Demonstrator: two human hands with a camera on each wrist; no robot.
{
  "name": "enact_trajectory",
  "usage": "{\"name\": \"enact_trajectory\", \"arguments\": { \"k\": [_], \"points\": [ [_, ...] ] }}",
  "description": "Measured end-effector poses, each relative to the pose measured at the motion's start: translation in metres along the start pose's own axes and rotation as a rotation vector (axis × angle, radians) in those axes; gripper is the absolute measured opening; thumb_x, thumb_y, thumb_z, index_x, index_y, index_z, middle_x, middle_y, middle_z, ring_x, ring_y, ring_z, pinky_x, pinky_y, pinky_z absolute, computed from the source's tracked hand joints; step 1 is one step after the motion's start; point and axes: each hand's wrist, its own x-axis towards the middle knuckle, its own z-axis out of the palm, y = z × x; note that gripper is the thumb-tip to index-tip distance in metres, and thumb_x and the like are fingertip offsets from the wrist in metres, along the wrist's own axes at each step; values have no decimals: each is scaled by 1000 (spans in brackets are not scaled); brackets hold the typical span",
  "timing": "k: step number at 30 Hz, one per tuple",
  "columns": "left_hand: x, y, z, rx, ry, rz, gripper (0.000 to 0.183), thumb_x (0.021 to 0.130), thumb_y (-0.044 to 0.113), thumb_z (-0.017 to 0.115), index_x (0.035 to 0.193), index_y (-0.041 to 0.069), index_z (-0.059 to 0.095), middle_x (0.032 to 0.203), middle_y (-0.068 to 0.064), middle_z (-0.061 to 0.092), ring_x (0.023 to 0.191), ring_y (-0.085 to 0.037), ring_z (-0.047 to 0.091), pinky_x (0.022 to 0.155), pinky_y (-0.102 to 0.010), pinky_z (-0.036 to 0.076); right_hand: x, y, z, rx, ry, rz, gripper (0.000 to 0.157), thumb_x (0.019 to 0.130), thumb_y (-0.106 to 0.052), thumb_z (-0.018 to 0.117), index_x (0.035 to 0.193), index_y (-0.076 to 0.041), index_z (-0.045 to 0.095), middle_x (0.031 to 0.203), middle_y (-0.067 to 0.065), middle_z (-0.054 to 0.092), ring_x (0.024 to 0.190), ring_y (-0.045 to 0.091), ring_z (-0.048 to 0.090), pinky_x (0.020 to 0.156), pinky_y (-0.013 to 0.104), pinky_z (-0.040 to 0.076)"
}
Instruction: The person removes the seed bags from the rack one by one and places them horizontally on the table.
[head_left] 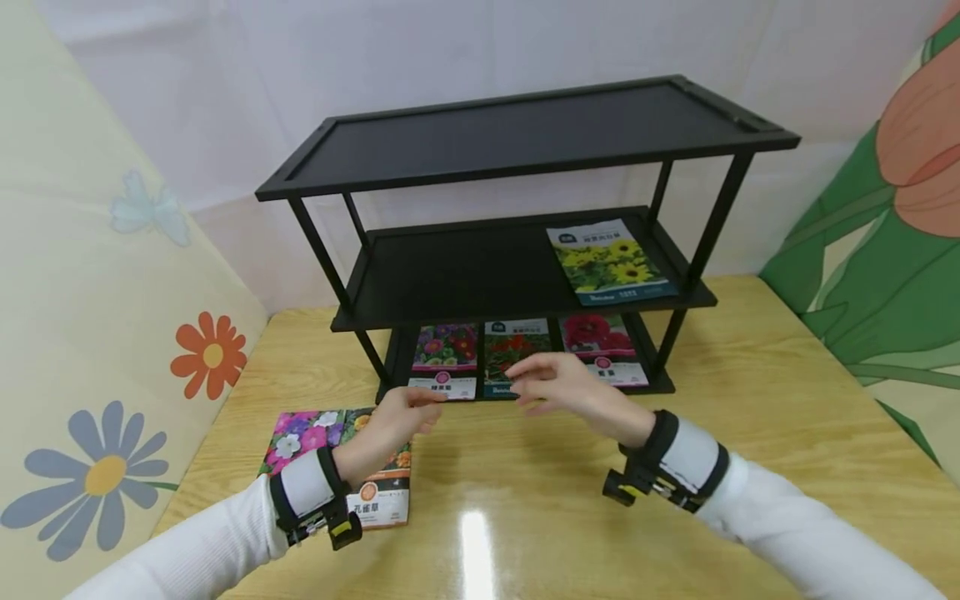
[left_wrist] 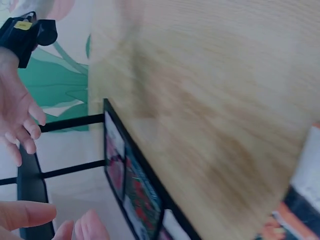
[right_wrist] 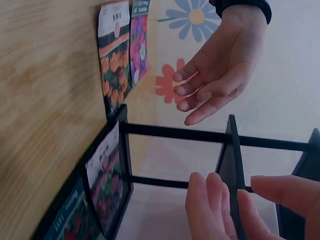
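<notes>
My left hand (head_left: 393, 423) hangs with loosely bent fingers and nothing in them, just off the front left of the lowest shelf. My right hand (head_left: 570, 390) hovers in front of that shelf's middle and right packets, also holding nothing. On the bottom tier lie three flower seed packets: a pink-purple one (head_left: 445, 346), a red-flowered one (head_left: 517, 340) and a crimson one (head_left: 596, 333). The right hand partly hides the last two. A yellow-flowered packet (head_left: 618, 262) lies at the right of the middle tier of the black rack (head_left: 457, 275).
Left of the rack, an orange-flowered packet (head_left: 386, 508) and a pink-and-white-flowered one (head_left: 300, 437) lie on the wooden table (head_left: 540, 517), partly covered by the left arm. The rack's top board (head_left: 525, 125) overhangs the tiers, with black posts (head_left: 720, 217) at its corners.
</notes>
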Motion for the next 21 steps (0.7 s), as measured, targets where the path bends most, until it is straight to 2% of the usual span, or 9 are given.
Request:
{"name": "enact_trajectory", "arguments": {
  "k": [7,10,17,21],
  "points": [
    [6,24,9,-50,-53,39,26,87,8,50,110,0,58,109,-11,56,87,-19,57,81,-38,47,-16,-14,-34,-106,15,-50,40,89,-13,50,123,7,42,114,22,51,96,28,55,81,37,48],
    [8,37,14,-40,-81,56,26,87,9,50,111,2,58,111,-11,56,86,-18,57,79,-35,47,-21,-23,-49,-154,37,-51,42,90,-15,50,124,7,41,117,23,49,98,28,55,80,35,48],
    [16,68,23,-14,-127,140,28,88,10,48,115,4,56,107,-10,56,85,-18,56,75,-31,48,-20,-46,-84,-302,128,22,41,91,-15,47,127,4,40,119,27,47,94,25,57,77,32,50],
    [23,83,27,-17,-140,172,28,89,9,48,115,4,56,110,-10,56,88,-19,56,76,-28,48,-19,-53,-103,-358,133,16,43,92,-16,44,130,5,36,123,29,43,102,32,52,80,33,49]
  ]
}}
